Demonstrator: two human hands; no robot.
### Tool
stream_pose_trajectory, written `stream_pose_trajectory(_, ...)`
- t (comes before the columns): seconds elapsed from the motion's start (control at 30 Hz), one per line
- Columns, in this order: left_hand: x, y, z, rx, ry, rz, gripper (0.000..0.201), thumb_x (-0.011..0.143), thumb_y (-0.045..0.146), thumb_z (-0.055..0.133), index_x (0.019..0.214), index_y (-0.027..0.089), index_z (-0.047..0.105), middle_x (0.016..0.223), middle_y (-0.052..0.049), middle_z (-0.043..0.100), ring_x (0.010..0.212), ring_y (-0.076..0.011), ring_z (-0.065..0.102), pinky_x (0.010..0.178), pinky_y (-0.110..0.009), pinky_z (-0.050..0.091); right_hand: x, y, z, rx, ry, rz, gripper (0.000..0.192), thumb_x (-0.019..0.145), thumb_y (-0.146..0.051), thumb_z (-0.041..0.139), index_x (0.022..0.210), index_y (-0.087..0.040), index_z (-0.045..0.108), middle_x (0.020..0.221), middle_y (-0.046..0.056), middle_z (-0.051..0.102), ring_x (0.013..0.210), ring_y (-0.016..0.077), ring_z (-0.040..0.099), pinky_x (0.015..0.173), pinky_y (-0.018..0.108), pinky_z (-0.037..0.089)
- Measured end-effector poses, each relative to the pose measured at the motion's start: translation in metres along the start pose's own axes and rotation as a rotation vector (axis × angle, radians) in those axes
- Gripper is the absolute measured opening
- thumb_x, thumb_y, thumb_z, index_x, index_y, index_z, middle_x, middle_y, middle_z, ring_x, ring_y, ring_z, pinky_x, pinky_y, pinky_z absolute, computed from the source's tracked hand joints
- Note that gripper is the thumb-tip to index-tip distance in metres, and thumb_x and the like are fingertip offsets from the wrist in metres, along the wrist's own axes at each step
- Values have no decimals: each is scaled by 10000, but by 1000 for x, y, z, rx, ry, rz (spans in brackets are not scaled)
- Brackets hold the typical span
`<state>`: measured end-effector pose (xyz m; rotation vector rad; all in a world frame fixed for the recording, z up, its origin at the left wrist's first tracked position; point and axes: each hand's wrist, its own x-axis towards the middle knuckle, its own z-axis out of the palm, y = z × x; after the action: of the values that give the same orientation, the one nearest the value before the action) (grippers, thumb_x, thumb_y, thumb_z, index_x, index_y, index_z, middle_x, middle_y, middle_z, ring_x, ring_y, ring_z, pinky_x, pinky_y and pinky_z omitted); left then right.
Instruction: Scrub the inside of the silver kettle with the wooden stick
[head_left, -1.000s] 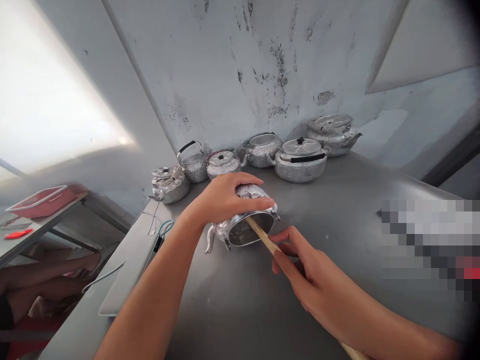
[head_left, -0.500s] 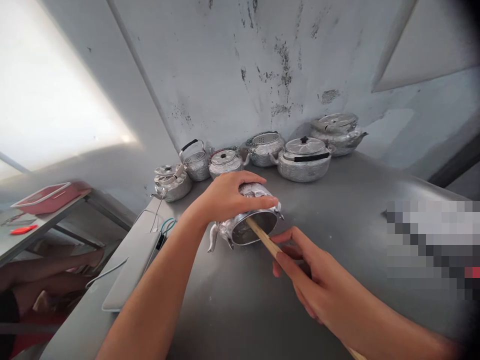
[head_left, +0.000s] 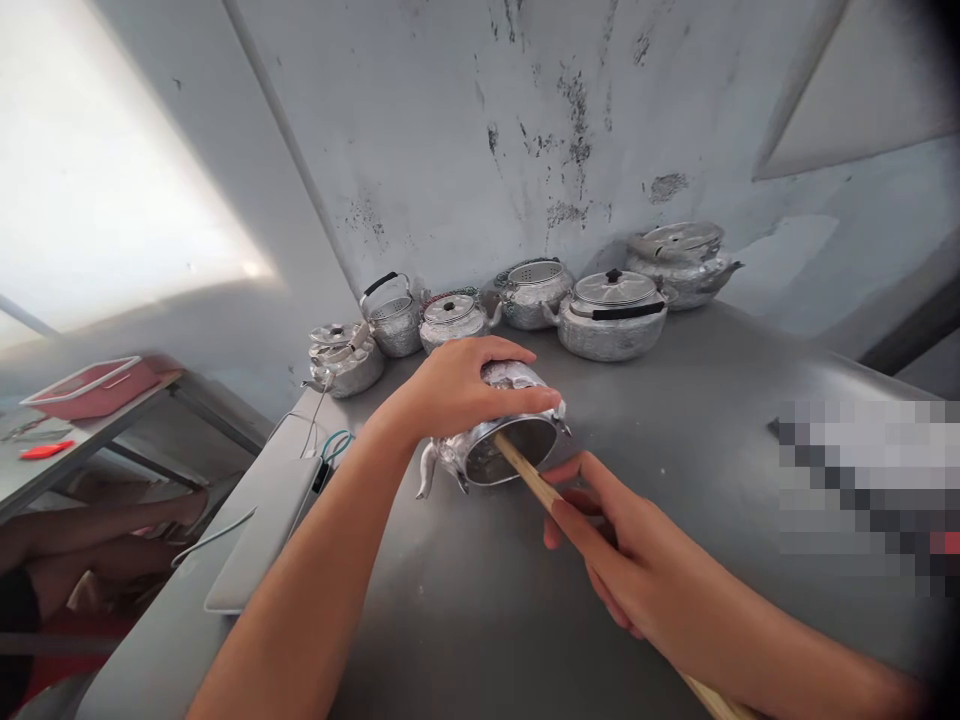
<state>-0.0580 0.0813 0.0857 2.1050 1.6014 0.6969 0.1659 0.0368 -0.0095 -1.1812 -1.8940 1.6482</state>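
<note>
Left hand: the left hand (head_left: 457, 390) lay palm-down over the small kettle (head_left: 495, 445), fingers curled across its upper side and clasping it, apparently to pin it against the table so it would not roll.
Small kettle: it lay tipped on its side directly under that hand, its open mouth turned toward the right hand and its spout (head_left: 427, 475) pointing down at the wrist side; the tilt seemed meant to give a way into the inside.
Right hand: the right hand (head_left: 622, 555) was closed around the wooden stick (head_left: 525, 475), gripping it well back from the tip, with the index finger laid along the shaft as if to guide it.
Wooden stick: its far end reached ahead of the right hand into the kettle's mouth, while the rest ran back under the forearm.
Table: the grey metal table (head_left: 465, 620) carried both hands and the kettle.
Beyond the left hand: a row of finished kettles (head_left: 611, 315) stood along the wall, well apart from the work.
Outside the left forearm: a closed laptop (head_left: 262, 530) with cables lay at the table's edge.
</note>
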Motion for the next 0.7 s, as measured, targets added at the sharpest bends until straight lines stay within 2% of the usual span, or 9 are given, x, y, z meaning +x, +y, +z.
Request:
stream_pose_trajectory(0.13, 0, 1, 0, 11, -8, 5, 650, 821, 702, 764, 1296, 258, 749, 1420, -32, 698, 1303, -322, 629, 1096, -418, 483, -1, -1, -2, -16, 34, -44, 165, 1113, -461, 399, 1112, -313, 474, 931, -35, 673, 469, 75, 415, 421, 227, 333)
stream_pose_trajectory(0.27, 0, 2, 0, 29, 4, 8, 610, 831, 682, 760, 1268, 256, 762, 1387, -37, 717, 1290, -327, 637, 1086, -414, 485, 0, 0, -3, -43, 0, -31, 155, 1112, -459, 402, 1126, -319, 467, 952, -37, 684, 462, 78, 419, 429, 233, 360)
stream_pose_trajectory(0.4, 0, 2, 0, 29, 2, 3, 611, 823, 678, 765, 1267, 259, 767, 1388, -36, 716, 1289, -333, 635, 1093, -415, 481, 0, 0, -4, -62, 31, -26, 150, 1100, -469, 436, 1176, -342, 460, 969, -37, 700, 484, 89, 449, 423, 222, 362)
stream_pose_trajectory(0.53, 0, 1, 0, 30, 0, -2, 584, 832, 651, 766, 1270, 266, 766, 1408, -32, 706, 1309, -338, 621, 1109, -425, 472, 1, -1, -4, -57, 4, -18, 145, 1104, -462, 412, 1145, -333, 462, 963, -36, 701, 453, 81, 437, 406, 222, 344)
stream_pose_trajectory(0.7, -1, 1, 0, 30, -2, 0, 585, 833, 655, 767, 1270, 266, 766, 1401, -21, 709, 1299, -325, 628, 1099, -423, 479, 3, -3, -5, -39, 46, -34, 145, 1094, -460, 435, 1147, -334, 481, 972, -33, 708, 445, 76, 427, 406, 223, 327)
